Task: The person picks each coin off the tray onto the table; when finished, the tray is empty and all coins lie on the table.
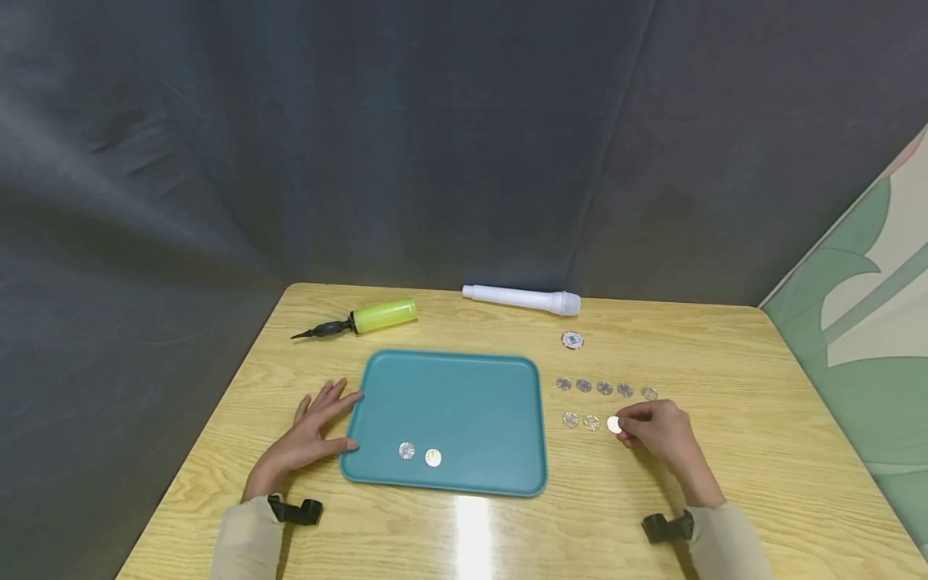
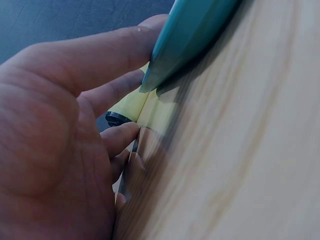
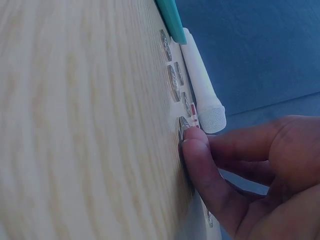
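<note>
My right hand [image 1: 658,431] pinches a shiny coin [image 1: 614,424] between thumb and fingertips, close over the table at the end of the nearer row. Two silver coins [image 1: 591,423] lie to its left in that row. Behind them runs a second row of several coins [image 1: 605,388]. Spread fingers of my left hand [image 1: 308,435] rest at the left rim of a teal tray [image 1: 464,387], the thumb on the same edge nearer me. Inside the tray, toward its front, are a silver coin [image 1: 407,450] and a brighter coin [image 1: 432,457]. In the right wrist view the fingertips partly hide the pinched coin [image 3: 183,123].
A patterned poker chip [image 1: 572,340] lies behind the coin rows. Along the table's back edge is a white toy microphone [image 1: 522,299]. Behind the tray, at the left, lies a yellow-green hand pump [image 1: 384,315] with a black nozzle. A dark curtain [image 1: 464,145] hangs behind the table.
</note>
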### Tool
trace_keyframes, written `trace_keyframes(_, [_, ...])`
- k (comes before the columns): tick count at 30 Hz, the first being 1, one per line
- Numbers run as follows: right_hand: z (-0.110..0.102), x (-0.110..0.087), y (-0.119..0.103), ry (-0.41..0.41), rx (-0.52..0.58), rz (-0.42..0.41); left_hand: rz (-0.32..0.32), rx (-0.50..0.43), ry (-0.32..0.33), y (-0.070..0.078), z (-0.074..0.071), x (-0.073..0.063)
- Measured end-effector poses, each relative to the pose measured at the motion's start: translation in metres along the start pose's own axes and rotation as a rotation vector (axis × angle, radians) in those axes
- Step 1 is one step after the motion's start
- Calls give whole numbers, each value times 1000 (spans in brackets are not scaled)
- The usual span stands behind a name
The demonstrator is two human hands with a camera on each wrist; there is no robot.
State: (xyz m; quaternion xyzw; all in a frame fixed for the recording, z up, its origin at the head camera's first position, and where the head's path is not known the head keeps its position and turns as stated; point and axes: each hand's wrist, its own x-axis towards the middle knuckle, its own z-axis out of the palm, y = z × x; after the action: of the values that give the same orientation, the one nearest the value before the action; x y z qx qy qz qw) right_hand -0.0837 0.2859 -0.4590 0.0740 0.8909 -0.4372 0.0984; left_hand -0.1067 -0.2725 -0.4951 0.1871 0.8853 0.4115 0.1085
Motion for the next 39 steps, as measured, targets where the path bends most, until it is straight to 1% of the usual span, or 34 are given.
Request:
trace_keyframes(6, [1,0,1,11,-21,-25,0,-5,-1,0,0,0])
trace_keyframes(11, [0,0,0,13,-25,-17,-2,-2,-2,0,0,0])
trace_keyframes(16, [-2,-2,-5,17,-23,-21,-5,3,-2,0,0,0])
trace_keyframes(21, [-1,-6,-16,29,-21,-46,-10,2,0,0,0,0])
trace_keyframes(26, [2,-10,-30,6,35,-67,-11,3,0,0,0,0])
trace_keyframes(29, [5,-10,-39,-14,68,-95,-12,3,0,-1,0,0])
trace_keyframes(35, [15,-9,-56,-40,102,-170,-14,-2,-1,-3,0,1])
trace_keyframes(39, [24,-7,-66,-59,119,-187,-14,1,-1,-3,0,1])
